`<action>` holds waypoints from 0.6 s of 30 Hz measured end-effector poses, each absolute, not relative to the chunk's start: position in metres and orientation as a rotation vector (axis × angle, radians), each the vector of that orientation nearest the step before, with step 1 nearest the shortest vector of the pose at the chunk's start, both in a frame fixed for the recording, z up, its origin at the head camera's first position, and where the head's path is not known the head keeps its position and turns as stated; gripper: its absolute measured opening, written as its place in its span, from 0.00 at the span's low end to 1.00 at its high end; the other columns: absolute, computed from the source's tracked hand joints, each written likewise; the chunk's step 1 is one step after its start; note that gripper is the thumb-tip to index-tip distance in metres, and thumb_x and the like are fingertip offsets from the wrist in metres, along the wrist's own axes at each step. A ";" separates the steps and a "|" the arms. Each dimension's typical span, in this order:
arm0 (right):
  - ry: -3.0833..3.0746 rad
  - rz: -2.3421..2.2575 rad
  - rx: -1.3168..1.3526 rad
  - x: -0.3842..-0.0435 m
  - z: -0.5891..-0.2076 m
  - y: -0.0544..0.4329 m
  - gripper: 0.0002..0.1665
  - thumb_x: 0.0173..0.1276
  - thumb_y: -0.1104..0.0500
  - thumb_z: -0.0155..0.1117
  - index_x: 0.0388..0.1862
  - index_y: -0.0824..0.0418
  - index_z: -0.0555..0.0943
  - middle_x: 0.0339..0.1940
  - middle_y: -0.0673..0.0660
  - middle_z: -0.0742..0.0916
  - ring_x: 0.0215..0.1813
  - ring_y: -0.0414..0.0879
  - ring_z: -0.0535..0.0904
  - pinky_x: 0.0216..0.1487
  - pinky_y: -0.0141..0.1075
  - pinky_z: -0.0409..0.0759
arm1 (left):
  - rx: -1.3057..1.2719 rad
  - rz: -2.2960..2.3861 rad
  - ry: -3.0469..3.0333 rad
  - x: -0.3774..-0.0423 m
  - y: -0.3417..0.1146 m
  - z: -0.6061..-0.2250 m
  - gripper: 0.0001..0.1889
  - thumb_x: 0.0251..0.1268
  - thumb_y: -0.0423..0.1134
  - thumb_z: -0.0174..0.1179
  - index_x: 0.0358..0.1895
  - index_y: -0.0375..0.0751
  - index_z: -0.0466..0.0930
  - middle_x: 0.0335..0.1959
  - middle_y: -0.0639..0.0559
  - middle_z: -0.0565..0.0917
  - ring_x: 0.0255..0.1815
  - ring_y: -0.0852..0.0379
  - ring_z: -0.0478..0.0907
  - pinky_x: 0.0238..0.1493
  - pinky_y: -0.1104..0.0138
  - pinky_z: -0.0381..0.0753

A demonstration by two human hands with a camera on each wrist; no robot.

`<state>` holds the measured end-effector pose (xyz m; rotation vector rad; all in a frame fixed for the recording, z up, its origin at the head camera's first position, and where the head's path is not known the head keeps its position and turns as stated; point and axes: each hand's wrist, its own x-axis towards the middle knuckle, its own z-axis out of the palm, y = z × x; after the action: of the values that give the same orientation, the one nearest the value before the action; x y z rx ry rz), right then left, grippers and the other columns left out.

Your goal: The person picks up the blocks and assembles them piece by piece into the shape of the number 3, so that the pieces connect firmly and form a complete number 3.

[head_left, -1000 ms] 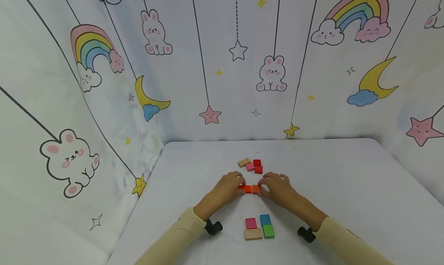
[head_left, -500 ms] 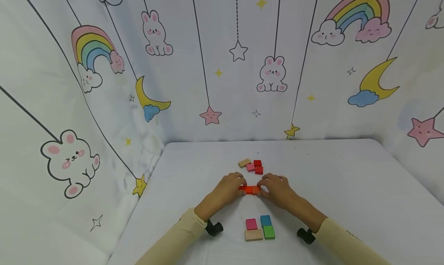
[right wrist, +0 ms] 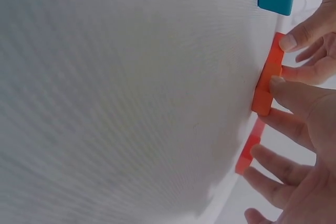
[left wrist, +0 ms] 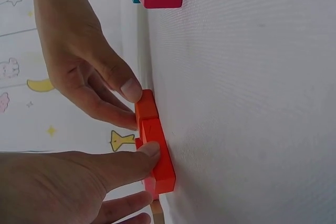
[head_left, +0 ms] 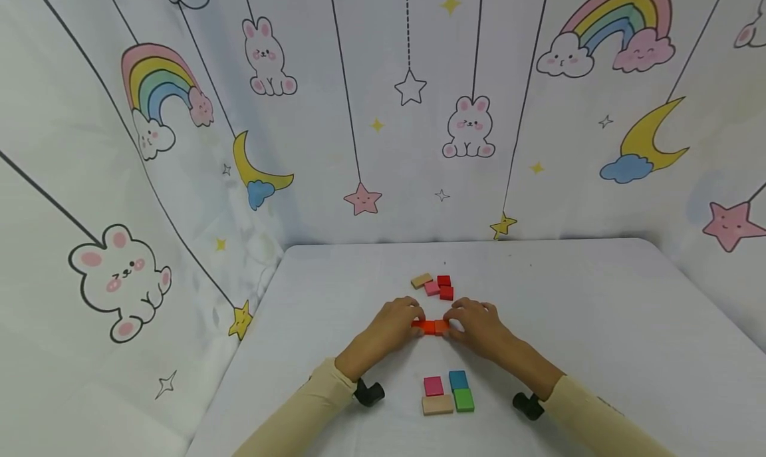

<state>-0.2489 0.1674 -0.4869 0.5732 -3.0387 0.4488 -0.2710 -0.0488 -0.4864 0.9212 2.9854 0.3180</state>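
Two blocks lie end to end on the white table, touching: a longer red-orange block on the left and a shorter orange block on the right. My left hand pinches the red-orange block between thumb and fingers, its thumb on the near side in the left wrist view. From the right, my right hand pinches the orange block, with thumb in front and index finger behind. The other fingers of the right hand are spread loosely. Part of the red-orange block's left end is hidden by the left fingers.
Behind the hands lie a tan block, a pink block and two red blocks. Nearer the body sit a magenta block, a blue block, a green block and a wooden block. A patterned cloth hangs behind.
A second ago a thin gap showed between the red-orange and orange blocks; they were brought together by half a second ago. Since then the hands have held still.
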 end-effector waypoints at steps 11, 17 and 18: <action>-2.952 0.602 0.323 -0.285 -0.487 0.176 0.19 0.69 0.52 0.76 0.54 0.59 0.88 0.58 0.66 0.86 0.62 0.63 0.82 0.61 0.71 0.74 | 0.890 0.311 2.989 -0.270 -0.050 -0.486 0.14 0.69 0.47 0.72 0.54 0.50 0.90 0.60 0.48 0.85 0.62 0.51 0.80 0.65 0.55 0.81; -2.981 0.602 0.153 -0.310 -0.493 0.179 0.18 0.74 0.52 0.71 0.56 0.60 0.87 0.58 0.70 0.84 0.61 0.66 0.80 0.61 0.74 0.70 | 0.894 0.304 2.987 -0.272 -0.050 -0.488 0.14 0.69 0.47 0.72 0.55 0.50 0.90 0.60 0.49 0.85 0.62 0.51 0.80 0.66 0.56 0.80; -2.986 0.601 0.142 -0.312 -0.493 0.179 0.18 0.74 0.52 0.71 0.56 0.60 0.87 0.58 0.70 0.84 0.61 0.67 0.80 0.62 0.74 0.69 | 0.895 0.302 2.986 -0.272 -0.050 -0.489 0.14 0.69 0.47 0.72 0.55 0.50 0.90 0.60 0.49 0.85 0.62 0.51 0.80 0.66 0.56 0.80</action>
<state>-0.3120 0.1790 -0.4930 0.1424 -2.9862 0.6005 -0.2722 -0.0497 -0.4889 0.8953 2.9857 0.3017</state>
